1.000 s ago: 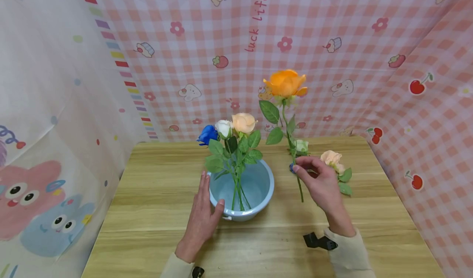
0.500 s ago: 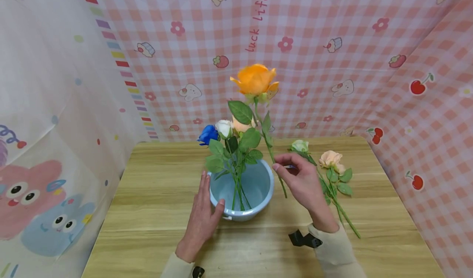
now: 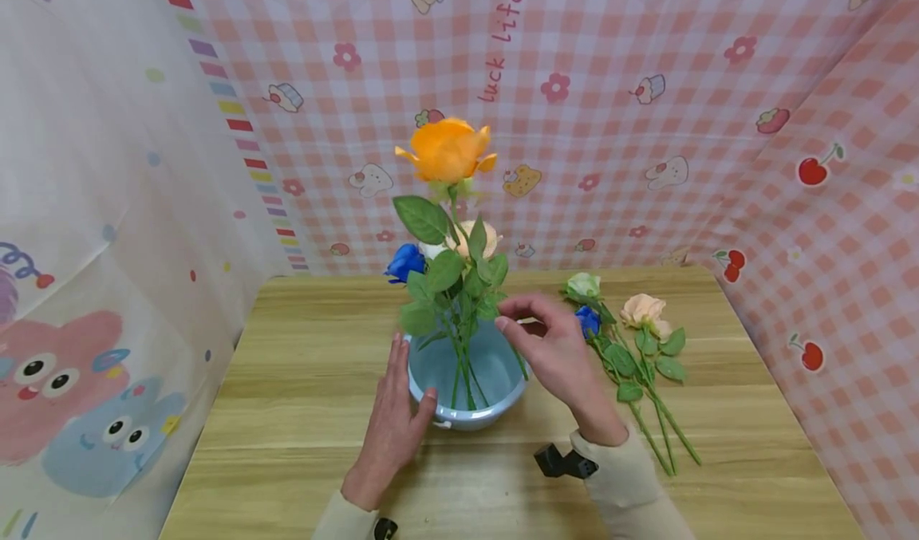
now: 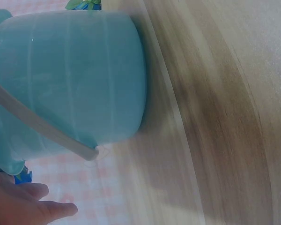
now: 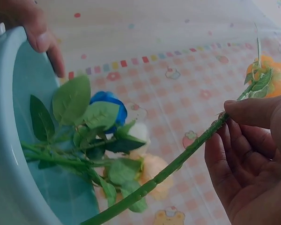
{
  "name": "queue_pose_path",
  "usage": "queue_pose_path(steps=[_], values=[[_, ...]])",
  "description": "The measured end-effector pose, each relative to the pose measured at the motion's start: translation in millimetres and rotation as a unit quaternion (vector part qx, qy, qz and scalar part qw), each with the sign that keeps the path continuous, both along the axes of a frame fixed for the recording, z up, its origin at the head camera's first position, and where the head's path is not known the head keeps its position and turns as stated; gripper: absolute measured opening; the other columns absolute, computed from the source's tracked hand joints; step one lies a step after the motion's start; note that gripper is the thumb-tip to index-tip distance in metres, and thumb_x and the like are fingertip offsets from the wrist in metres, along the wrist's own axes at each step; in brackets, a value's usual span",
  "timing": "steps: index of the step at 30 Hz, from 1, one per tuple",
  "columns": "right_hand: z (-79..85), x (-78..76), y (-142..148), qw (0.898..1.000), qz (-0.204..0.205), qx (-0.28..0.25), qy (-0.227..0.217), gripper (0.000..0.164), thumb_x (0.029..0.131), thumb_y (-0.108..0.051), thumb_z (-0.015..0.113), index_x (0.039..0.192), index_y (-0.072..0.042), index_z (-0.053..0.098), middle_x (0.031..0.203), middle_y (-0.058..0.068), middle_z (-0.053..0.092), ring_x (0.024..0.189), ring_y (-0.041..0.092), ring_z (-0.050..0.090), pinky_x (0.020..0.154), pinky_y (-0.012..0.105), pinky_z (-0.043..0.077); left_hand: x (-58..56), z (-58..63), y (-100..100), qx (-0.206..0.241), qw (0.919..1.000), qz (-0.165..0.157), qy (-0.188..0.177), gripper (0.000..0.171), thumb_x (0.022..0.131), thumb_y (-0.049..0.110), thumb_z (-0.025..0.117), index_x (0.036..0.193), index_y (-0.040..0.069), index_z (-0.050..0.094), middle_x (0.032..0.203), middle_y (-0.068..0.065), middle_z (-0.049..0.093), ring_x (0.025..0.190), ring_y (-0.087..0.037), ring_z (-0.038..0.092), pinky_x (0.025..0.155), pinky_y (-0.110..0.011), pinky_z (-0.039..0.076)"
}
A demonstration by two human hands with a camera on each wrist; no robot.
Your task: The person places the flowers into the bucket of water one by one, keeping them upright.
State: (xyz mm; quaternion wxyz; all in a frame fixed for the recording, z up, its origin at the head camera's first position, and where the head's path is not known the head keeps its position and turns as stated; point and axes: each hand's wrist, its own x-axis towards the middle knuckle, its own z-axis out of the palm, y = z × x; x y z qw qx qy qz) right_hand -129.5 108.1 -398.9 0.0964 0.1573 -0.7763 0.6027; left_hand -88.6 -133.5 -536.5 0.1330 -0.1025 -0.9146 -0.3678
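Observation:
In the head view, my right hand (image 3: 556, 364) pinches the green stem of an orange rose (image 3: 447, 153) between thumb and fingers. The bloom stands high, above the other flowers, and the lower stem end reaches the right rim of a light blue bucket (image 3: 470, 417). My left hand (image 3: 391, 424) rests on the bucket's left side with fingers straight. Inside the bucket lean a blue rose (image 3: 405, 263), a peach rose (image 3: 488, 241) and a white rose mostly hidden by leaves. The right wrist view shows the pinched stem (image 5: 178, 161) slanting down to the bucket.
On the wooden table (image 3: 287, 380), right of my right hand, lie a pale green rose (image 3: 583, 285), a second blue rose (image 3: 589, 321) and another peach rose (image 3: 644, 312). A pale bucket handle (image 4: 42, 129) hangs down its side. Checked cloth (image 3: 617, 29) stands behind.
My right hand has carried the orange rose leftward from beside the bucket to its right rim, uncovering the blue rose on the table. My left hand has stayed on the bucket.

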Motion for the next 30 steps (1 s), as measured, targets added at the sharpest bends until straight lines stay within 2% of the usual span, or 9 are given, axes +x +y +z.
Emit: queue_pose_path(steps=[5, 10, 15, 23, 30], values=[[-2.7, -1.7, -10.2, 1.000, 0.013, 0.003, 0.013, 0.015, 0.094, -0.004, 0.074, 0.108, -0.002, 0.075, 0.101, 0.009, 0.073, 0.095, 0.021, 0.069, 0.081, 0.034, 0.060, 0.5, -0.2, 0.1, 0.000, 1.0000, -0.002, -0.002, 0.082, 0.103, 0.032, 0.054, 0.166, 0.006, 0.010, 0.175, -0.009, 0.004, 0.155, -0.038, 0.023, 0.117, -0.068, 0.027], [-8.1, -4.7, -17.0, 1.000, 0.023, 0.012, 0.017, 0.015, 0.093, -0.003, 0.075, 0.108, -0.002, 0.075, 0.100, 0.007, 0.073, 0.093, 0.020, 0.069, 0.080, 0.033, 0.060, 0.9, 0.3, 0.2, 0.000, 1.0000, -0.005, 0.007, 0.080, 0.105, 0.037, 0.050, 0.166, 0.003, 0.011, 0.174, -0.012, 0.006, 0.153, -0.041, 0.025, 0.115, -0.070, 0.029], [-18.9, -8.2, -22.4, 0.999, 0.035, 0.019, 0.000, 0.014, 0.093, -0.002, 0.074, 0.106, -0.002, 0.074, 0.099, 0.007, 0.073, 0.091, 0.020, 0.069, 0.079, 0.031, 0.061, 0.9, -0.3, 0.5, 0.001, 0.9999, -0.002, 0.012, 0.080, 0.104, 0.037, 0.050, 0.165, 0.001, 0.012, 0.174, -0.014, 0.007, 0.153, -0.041, 0.026, 0.114, -0.070, 0.030], [-41.4, -13.6, -25.7, 0.996, 0.029, 0.076, -0.027, 0.012, 0.093, -0.002, 0.075, 0.104, -0.002, 0.073, 0.096, 0.004, 0.071, 0.088, 0.017, 0.069, 0.078, 0.030, 0.061, 0.2, -0.7, 1.6, 0.001, 0.9999, 0.001, 0.013, 0.080, 0.103, 0.035, 0.052, 0.164, 0.000, 0.014, 0.174, -0.013, 0.008, 0.152, -0.042, 0.027, 0.116, -0.067, 0.031], [-57.0, -19.0, -26.6, 0.991, 0.024, 0.128, -0.010, 0.013, 0.090, -0.001, 0.077, 0.102, -0.004, 0.074, 0.092, 0.002, 0.071, 0.086, 0.015, 0.068, 0.077, 0.030, 0.061, 0.7, 1.6, 1.8, 0.004, 1.0000, 0.002, 0.004, 0.081, 0.103, 0.033, 0.055, 0.165, 0.001, 0.014, 0.174, -0.011, 0.006, 0.153, -0.041, 0.025, 0.117, -0.066, 0.030]])
